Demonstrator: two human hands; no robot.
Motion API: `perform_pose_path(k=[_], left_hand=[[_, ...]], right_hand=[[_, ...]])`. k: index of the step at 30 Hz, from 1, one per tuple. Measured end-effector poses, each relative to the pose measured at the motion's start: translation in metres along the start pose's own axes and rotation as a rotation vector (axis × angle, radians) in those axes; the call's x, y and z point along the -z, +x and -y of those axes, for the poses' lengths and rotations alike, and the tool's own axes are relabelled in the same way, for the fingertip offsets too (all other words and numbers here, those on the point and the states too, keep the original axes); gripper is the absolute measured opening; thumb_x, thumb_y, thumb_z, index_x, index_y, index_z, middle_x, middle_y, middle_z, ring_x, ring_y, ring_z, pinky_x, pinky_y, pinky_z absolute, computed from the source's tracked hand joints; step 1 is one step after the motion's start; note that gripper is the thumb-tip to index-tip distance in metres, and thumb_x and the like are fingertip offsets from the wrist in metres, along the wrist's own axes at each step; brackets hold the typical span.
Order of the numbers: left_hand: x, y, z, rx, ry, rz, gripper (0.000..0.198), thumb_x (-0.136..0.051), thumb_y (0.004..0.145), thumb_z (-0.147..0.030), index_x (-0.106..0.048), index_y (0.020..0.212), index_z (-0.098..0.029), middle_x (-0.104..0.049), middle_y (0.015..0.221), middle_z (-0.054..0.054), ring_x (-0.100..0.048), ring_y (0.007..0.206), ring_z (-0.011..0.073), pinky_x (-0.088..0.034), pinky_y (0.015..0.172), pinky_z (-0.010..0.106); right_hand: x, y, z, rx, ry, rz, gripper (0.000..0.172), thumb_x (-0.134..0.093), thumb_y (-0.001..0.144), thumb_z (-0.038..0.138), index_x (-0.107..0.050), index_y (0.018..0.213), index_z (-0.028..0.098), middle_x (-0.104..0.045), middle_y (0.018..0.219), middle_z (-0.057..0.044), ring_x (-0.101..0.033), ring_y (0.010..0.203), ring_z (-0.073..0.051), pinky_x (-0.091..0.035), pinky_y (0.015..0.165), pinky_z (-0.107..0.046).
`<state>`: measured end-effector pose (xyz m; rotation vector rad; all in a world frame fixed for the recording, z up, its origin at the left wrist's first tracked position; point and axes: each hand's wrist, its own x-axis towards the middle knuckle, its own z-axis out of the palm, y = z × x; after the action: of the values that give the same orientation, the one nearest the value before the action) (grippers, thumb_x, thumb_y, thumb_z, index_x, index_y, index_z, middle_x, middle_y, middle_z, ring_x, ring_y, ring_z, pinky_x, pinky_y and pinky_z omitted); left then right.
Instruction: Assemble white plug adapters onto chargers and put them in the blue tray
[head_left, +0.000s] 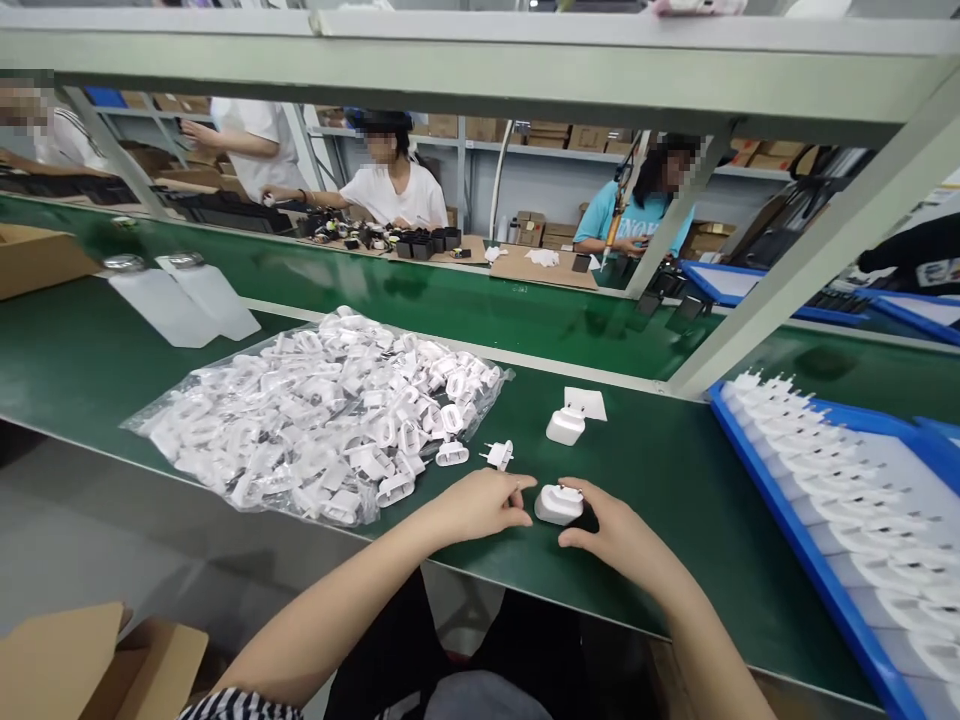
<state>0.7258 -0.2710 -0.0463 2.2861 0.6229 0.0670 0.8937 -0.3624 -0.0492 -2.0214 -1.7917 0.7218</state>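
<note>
Head view, rounded white plastic adapter (pixel 559 506) (smooth), left fingers (pixel 517 518) apart, right fingers (pixel 580 538) spread alongside

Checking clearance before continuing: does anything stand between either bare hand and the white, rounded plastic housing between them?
Nothing visible does. The left hand and right hand closely flank the white, rounded plastic housing; whether they touch it is unclear. The small white plastic plug with pins lies beyond the left hand, outside that gap.

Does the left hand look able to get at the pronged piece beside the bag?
Probably yes: the pronged piece lies just beyond the left hand on the table, with nothing visible between them.
</note>
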Motion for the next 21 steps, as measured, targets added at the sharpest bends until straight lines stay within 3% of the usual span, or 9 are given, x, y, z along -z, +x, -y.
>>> perform_pose_path(k=[7,10,14,18,21], left_hand=[[0.043,-0.024,0.029,0.444,0.395,-0.47,0.031,-0.035,0.074,-0.021,-0.047,0.102,-0.015,-0.05,0.102,0.007,-0.049,0.086,0.0184,-0.037,0.071,0.026],[0.055,-0.02,0.043,0.426,0.522,-0.463,0.039,-0.043,0.07,-0.024,-0.042,0.107,-0.014,-0.045,0.108,0.009,-0.041,0.098,0.0218,-0.035,0.077,0.028],[0.055,-0.004,0.051,0.353,0.554,-0.38,0.057,-0.052,0.062,-0.028,-0.035,0.113,-0.012,-0.042,0.112,0.009,-0.035,0.104,0.0232,-0.032,0.082,0.029],[0.052,0.005,0.053,0.361,0.566,-0.357,0.048,-0.05,0.062,-0.022,-0.041,0.109,-0.014,-0.05,0.101,0.007,-0.04,0.099,0.0226,-0.034,0.078,0.028],[0.053,0.003,0.05,0.347,0.505,-0.452,0.046,-0.051,0.06,-0.017,-0.043,0.106,-0.019,-0.05,0.1,0.004,-0.041,0.098,0.0202,-0.035,0.079,0.027]], right_hand=[[-0.002,0.02,-0.013,-0.048,0.002,-0.071,0.028,-0.045,0.065,0.034,-0.046,0.09,0.023,-0.058,0.076,0.0,-0.054,0.067,-0.017,-0.04,0.058,-0.025],[0.005,0.041,-0.019,-0.062,-0.052,-0.139,0.024,-0.045,0.064,0.032,-0.046,0.085,0.021,-0.057,0.069,-0.001,-0.054,0.063,-0.017,-0.04,0.056,-0.025],[0.009,0.059,-0.024,-0.094,-0.105,-0.238,0.021,-0.046,0.063,0.032,-0.043,0.08,0.021,-0.056,0.068,-0.001,-0.054,0.06,-0.016,-0.038,0.052,-0.024],[0.01,0.057,-0.025,-0.149,-0.202,-0.325,0.017,-0.042,0.066,0.037,-0.038,0.066,0.021,-0.055,0.062,0.0,-0.052,0.053,-0.015,-0.034,0.043,-0.023],[0.014,0.048,-0.022,-0.155,-0.302,-0.292,0.025,-0.035,0.069,0.04,-0.034,0.053,0.021,-0.052,0.052,0.001,-0.05,0.048,-0.015,-0.03,0.04,-0.023]])
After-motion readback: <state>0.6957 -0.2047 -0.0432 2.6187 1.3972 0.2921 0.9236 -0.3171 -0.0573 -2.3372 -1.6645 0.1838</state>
